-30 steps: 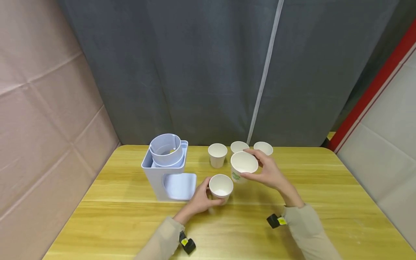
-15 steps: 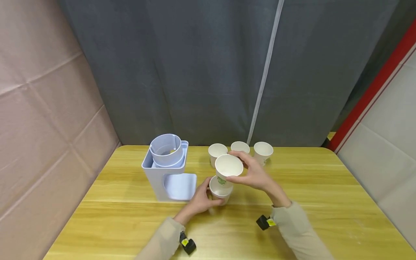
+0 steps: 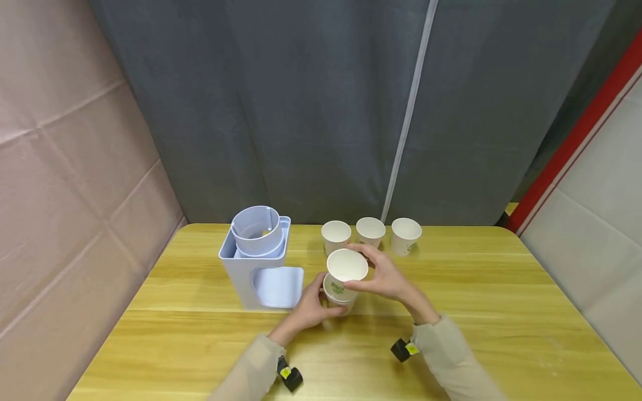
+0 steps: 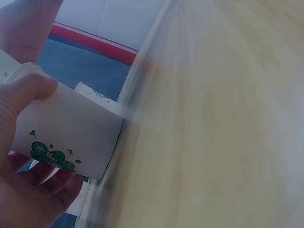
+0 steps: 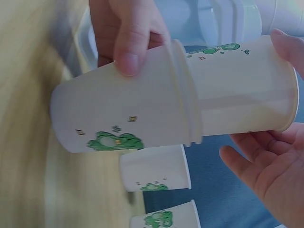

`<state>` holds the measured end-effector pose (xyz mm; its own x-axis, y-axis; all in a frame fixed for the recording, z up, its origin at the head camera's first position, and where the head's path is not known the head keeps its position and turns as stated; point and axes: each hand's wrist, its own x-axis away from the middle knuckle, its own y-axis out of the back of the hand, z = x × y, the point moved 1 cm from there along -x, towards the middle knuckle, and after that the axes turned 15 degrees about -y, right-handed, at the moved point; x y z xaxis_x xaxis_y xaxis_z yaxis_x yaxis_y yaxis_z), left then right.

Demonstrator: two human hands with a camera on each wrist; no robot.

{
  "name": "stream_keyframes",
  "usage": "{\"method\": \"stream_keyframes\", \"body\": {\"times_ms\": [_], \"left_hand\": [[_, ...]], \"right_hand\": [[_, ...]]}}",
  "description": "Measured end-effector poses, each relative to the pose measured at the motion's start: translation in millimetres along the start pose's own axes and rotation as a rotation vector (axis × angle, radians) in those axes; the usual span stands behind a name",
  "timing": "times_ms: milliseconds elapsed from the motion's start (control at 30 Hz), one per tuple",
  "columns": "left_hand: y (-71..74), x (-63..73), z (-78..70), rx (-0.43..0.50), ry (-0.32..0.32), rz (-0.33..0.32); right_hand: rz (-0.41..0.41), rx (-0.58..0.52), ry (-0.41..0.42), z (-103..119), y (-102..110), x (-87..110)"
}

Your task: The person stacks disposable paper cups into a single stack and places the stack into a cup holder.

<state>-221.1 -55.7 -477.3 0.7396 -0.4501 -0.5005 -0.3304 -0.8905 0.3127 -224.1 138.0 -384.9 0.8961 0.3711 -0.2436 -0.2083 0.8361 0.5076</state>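
My left hand (image 3: 307, 309) grips a white paper cup (image 4: 76, 123) around its side, upright on the table, with a green print on its wall. Two rims show at its top in the right wrist view, so cups are nested there. My right hand (image 3: 385, 277) holds another paper cup (image 3: 347, 264) near its rim, thumb on the near side and fingers on the far side. The base of this upper cup (image 5: 237, 90) sits inside the mouth of the lower cup (image 5: 114, 104), and most of its wall stands out above.
Three more paper cups stand in a row at the back: a left cup (image 3: 335, 234), a middle cup (image 3: 370, 228) and a right cup (image 3: 405, 236). Left of my hands is a pale blue plastic stand (image 3: 246, 281) with a round tube (image 3: 256, 245) in its top. A grey curtain (image 3: 301, 139) hangs behind.
My right hand has carried its cup left and then down, from beside the lower cup into its mouth. The left hand and its cup have stayed in place.
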Motion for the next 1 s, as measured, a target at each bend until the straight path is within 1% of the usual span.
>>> {"method": "stream_keyframes", "body": {"times_ms": [200,433,567,733,767,800,900,1000], "left_hand": [[-0.6,-0.2,0.2,-0.021,-0.008,0.001],[-0.7,-0.4,-1.8,0.007,0.014,-0.012],[-1.2,-0.1,-2.2,0.011,0.014,-0.014],[2.9,-3.5,-26.7,0.019,0.022,-0.001],[3.7,-4.0,-30.6,0.021,0.019,0.002],[4.0,-4.0,-31.1,0.017,0.021,0.005],[2.2,-2.2,-17.5,0.003,0.023,0.003],[0.2,-0.4,-1.9,-0.019,0.014,-0.001]], "right_hand": [[-0.006,0.052,-0.013,-9,-7,2.3],[-0.005,0.086,-0.005,-18,-14,4.6],[0.002,0.105,0.004,-22,-17,6.2],[0.011,0.120,-0.012,-25,-21,7.5],[0.014,0.124,-0.012,-26,-22,7.8],[0.015,0.128,-0.012,-27,-23,8.1],[0.025,0.128,-0.008,-30,-26,8.6],[0.039,0.122,-0.021,-32,-28,9.1]]}}
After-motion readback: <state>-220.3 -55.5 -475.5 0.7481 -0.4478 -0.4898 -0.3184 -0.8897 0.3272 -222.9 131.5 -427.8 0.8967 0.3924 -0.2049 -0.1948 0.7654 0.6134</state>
